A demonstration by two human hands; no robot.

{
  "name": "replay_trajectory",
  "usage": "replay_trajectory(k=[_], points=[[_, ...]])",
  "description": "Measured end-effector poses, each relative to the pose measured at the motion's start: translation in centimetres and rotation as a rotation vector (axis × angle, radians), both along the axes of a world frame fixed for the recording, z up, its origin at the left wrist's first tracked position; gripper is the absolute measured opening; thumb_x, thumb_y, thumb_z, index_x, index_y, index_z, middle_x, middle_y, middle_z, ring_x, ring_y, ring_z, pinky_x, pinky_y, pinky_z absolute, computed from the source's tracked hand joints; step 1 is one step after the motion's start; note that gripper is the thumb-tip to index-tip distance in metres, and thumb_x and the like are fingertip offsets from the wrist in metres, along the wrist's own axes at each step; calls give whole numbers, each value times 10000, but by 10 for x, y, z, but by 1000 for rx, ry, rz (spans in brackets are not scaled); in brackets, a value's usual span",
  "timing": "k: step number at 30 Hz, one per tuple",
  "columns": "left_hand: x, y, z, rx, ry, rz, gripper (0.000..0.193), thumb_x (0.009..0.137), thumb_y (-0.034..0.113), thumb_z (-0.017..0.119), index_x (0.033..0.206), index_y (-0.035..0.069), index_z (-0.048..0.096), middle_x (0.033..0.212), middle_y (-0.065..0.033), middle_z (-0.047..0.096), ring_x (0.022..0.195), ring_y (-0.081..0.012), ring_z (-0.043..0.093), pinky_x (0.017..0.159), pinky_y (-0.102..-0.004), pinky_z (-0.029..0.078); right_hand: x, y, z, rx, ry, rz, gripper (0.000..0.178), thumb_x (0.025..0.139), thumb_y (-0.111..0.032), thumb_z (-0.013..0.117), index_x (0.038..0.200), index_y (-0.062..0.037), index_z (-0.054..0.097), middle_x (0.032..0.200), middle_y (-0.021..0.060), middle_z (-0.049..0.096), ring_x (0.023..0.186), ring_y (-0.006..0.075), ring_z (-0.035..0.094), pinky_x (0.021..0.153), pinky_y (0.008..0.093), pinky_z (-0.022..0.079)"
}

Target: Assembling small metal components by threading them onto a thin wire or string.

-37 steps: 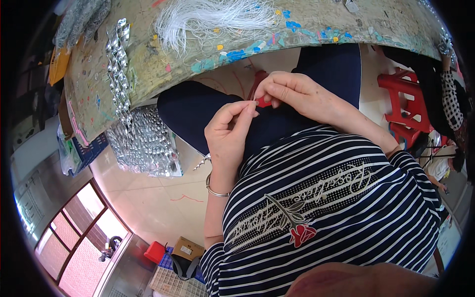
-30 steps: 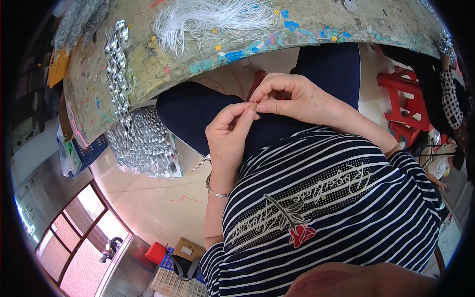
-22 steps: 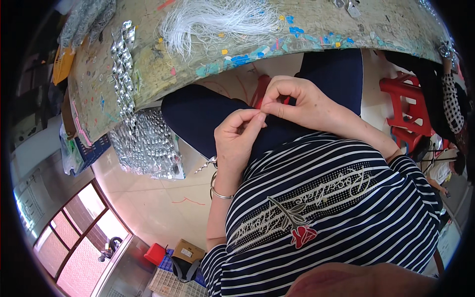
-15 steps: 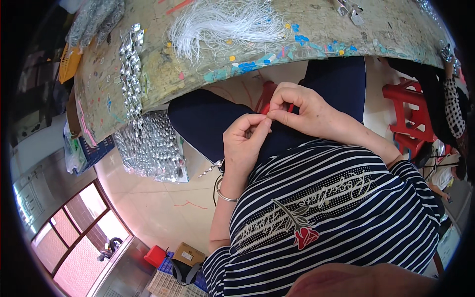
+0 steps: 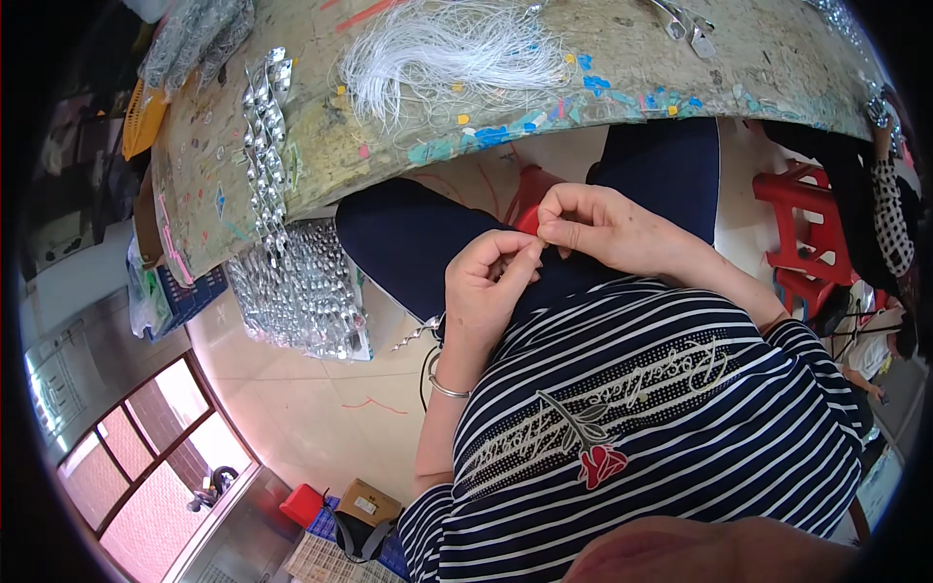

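Note:
Above my lap, my left hand [image 5: 483,284] and my right hand [image 5: 604,229] meet at the fingertips. Thumb and forefinger are pinched on each hand, and whatever lies between them is too small to make out. Beside my left wrist, a shiny silver twisted strip [image 5: 416,334] sticks out; the hand hides where it leads. On the table [image 5: 321,160] ahead lies a loose bundle of white strings [image 5: 442,58]. Several silver twisted strips [image 5: 264,136] hang over the table's edge at the left.
Below the table's left edge is a big heap of silver twisted strips [image 5: 296,291]. Silver metal pieces [image 5: 688,29] lie at the far right. A red stool [image 5: 807,214] and a person's checked sleeve [image 5: 889,204] are on the right. A cardboard box [image 5: 369,505] stands behind left.
Both hands have shifted slightly down and to the right in the picture, still pinched together. The table and its things sit a little lower and further right too.

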State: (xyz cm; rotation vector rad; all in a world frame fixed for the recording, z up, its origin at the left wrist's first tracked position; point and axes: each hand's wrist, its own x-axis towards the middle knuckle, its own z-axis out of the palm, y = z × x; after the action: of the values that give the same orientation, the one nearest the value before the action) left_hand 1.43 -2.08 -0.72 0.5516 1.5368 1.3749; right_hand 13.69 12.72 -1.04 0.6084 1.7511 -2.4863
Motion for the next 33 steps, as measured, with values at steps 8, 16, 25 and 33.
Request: replay_trajectory(k=[8,16,25,33], points=[[-2,-4,-6,20,31,10,73,861,6,634,921,-19,667,791,-21,623,686,-60,568,639,-180,459,-2,0,-4,-46,-42,-62,137,953,-180,555,894,-57,550,806,-35,536,721,45,478,682,186,410],[-15,-15,-14,-40,161,-125,129,885,39,613,987,-10,675,887,-58,671,804,-99,617,745,-219,482,-3,5,-10,-69,-18,-200,166,952,-223,561,903,-64,550,759,-37,519,709,50,476,683,199,416],[-33,-44,-30,-139,-35,-99,254,902,35,587,1148,-17,622,1022,-75,674,910,-126,626,834,-243,483,1,22,-25,-177,29,-259,150,988,-217,485,966,-75,527,1033,104,656,780,70,576,736,220,475],[-34,-50,-28,-173,37,-106,177,901,72,610,1052,-15,639,979,-56,680,862,-99,621,797,-222,487,-1,24,-26,-248,-14,-276,173,999,-220,457,992,-52,498,954,115,671,771,88,620,709,206,475]])
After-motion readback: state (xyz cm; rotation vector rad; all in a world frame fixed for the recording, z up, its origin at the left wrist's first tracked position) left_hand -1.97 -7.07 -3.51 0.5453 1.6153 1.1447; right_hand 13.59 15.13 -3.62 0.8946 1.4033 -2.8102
